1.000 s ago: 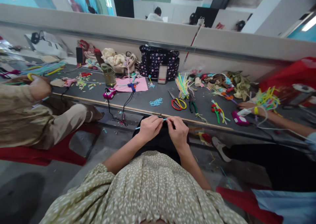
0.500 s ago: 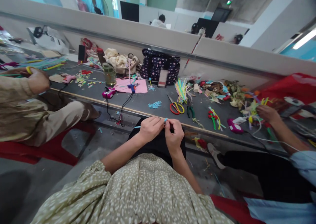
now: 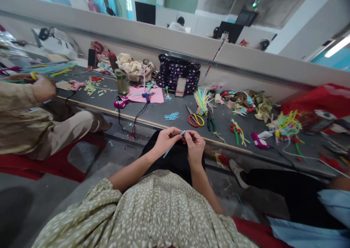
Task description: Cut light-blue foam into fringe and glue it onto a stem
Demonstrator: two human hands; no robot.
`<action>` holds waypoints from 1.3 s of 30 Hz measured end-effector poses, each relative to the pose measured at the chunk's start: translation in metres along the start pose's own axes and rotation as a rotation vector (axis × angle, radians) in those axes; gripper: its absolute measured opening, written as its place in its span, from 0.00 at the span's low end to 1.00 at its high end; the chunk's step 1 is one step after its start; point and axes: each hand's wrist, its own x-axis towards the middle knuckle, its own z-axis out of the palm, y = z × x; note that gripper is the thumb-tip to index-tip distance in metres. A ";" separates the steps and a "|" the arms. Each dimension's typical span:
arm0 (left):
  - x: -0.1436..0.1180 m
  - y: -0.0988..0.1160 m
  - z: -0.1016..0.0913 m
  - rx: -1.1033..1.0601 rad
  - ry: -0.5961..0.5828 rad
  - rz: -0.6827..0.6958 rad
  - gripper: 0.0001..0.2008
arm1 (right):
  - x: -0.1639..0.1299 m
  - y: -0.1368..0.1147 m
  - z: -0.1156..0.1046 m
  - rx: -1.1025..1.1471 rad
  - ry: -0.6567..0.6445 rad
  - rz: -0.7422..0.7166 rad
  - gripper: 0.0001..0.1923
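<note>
Over my lap, just in front of the table edge, my left hand [image 3: 165,141] and my right hand [image 3: 195,146] meet at the fingertips. Both pinch a light blue pipe cleaner [image 3: 167,152]; its short bent end shows between the fingertips and its straight tail slants down below my left hand. The exact shape of the bend is too small to tell. On the table beyond my hands lies a pile of short blue cut pieces [image 3: 171,116]. Scissors with red and yellow handles [image 3: 194,120] and dark green pliers [image 3: 210,123] lie to its right.
A glue gun [image 3: 147,97] rests on pink paper [image 3: 158,95], its cord hanging over the edge. Behind are a jar [image 3: 121,83], a patterned bag [image 3: 178,73] and a bundle of pipe cleaners [image 3: 202,101]. Co-workers sit at left and right; a red chair [image 3: 68,160] stands left.
My left hand has turned and its fingers have lifted, so the pipe cleaner's tail now points downward instead of left. The right-hand co-worker's hand has left the colourful bundle.
</note>
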 end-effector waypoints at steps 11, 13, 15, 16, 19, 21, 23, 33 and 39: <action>0.002 0.000 -0.009 -0.471 -0.140 -0.393 0.18 | 0.002 0.006 0.003 0.080 -0.021 0.011 0.10; 0.002 0.000 -0.009 -0.554 -0.164 -0.467 0.17 | 0.002 0.007 0.003 0.077 -0.031 0.009 0.10; 0.003 0.000 -0.009 -0.590 -0.158 -0.490 0.16 | 0.002 0.007 0.003 0.076 -0.034 0.004 0.10; 0.003 0.001 -0.009 -0.593 -0.146 -0.491 0.15 | 0.002 0.007 0.003 0.076 -0.033 0.001 0.10; 0.002 0.004 -0.009 -0.555 -0.112 -0.445 0.13 | 0.000 0.007 0.005 0.078 -0.040 -0.012 0.09; 0.002 0.005 -0.008 -0.488 -0.098 -0.363 0.12 | -0.003 0.006 0.006 0.070 -0.044 -0.035 0.08; 0.001 0.005 -0.006 -0.392 -0.077 -0.263 0.13 | -0.005 0.005 0.006 0.036 -0.031 -0.075 0.07; -0.005 0.012 -0.001 0.199 0.106 0.215 0.12 | -0.009 0.000 0.005 -0.122 -0.012 -0.254 0.08; -0.006 0.009 0.003 0.105 0.033 0.150 0.08 | -0.003 -0.004 0.008 0.006 0.009 -0.127 0.10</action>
